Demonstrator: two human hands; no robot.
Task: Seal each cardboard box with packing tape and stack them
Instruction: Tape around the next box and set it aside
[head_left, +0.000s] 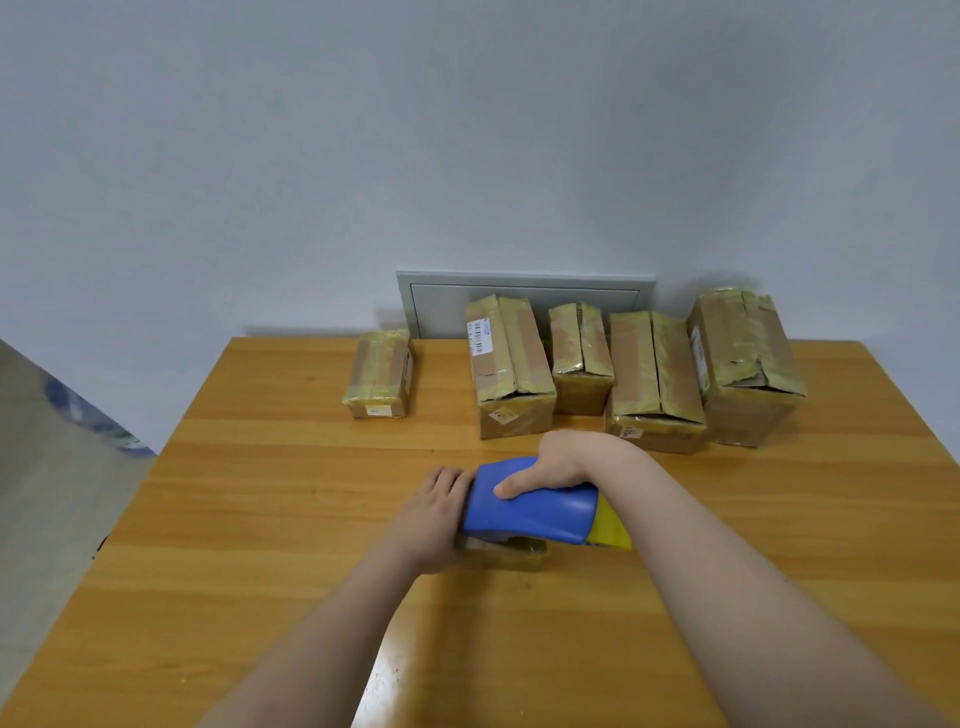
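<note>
A blue tape dispenser (530, 506) with a yellow tape roll (610, 527) lies on top of a small cardboard box (506, 556) at the middle of the wooden table (260, 519). My right hand (550, 462) grips the dispenser from above, thumb on its near side. My left hand (434, 514) holds the box's left end; its fingers are partly hidden behind the dispenser. Most of the box is covered by the dispenser.
Several taped cardboard boxes stand along the far edge of the table: a small one (379, 374) at the left, and taller ones (509, 364) (579, 358) (654, 382) (743, 364) to the right. A grey wall panel (441, 296) is behind them.
</note>
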